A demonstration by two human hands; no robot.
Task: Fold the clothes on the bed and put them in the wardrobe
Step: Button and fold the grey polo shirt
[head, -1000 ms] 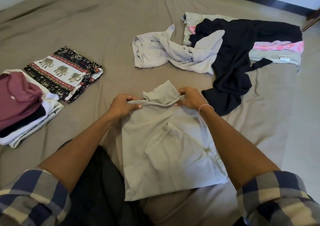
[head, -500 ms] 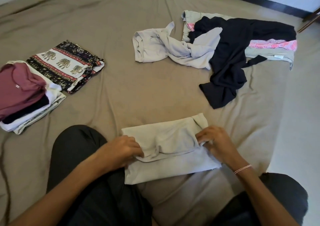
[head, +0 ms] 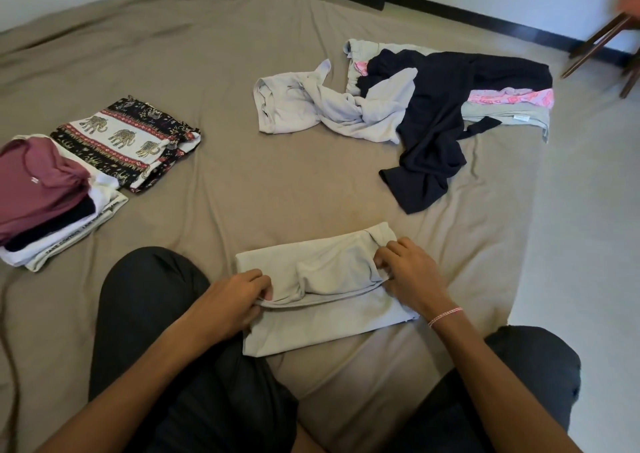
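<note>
The grey garment (head: 332, 317) lay on the bed (head: 242, 54) right in front of my knees, doubled over so that its upper layer sat a little short of the lower one. My left hand (head: 239, 296) gripped the left end of that fold, fingers curled and the cloth pinched between thumb and fingertips. My right hand (head: 412, 276) had its fingers bent into the bunched cloth at the right end, by what looked like a waistband or hem; I could not tell which.

I judged it light and quite limp, a soft knit with no stiffness of its own. Cloth like that sags and slides apart if it is lifted from one point, and the top layer was already puckered in the middle. The best places to hold seemed to be the two ends of the folded edge, both layers pinched together, or else flat palms slid under the whole bundle to carry it.

Well away to the left sat the folded stack, a maroon top (head: 34, 185) uppermost, with elephant-print trousers (head: 128, 140) just beside it. Across the bed, a pale grey top (head: 304, 109) and a dark garment (head: 436, 113) lay tangled and unfolded, so plenty of the job remained.
</note>
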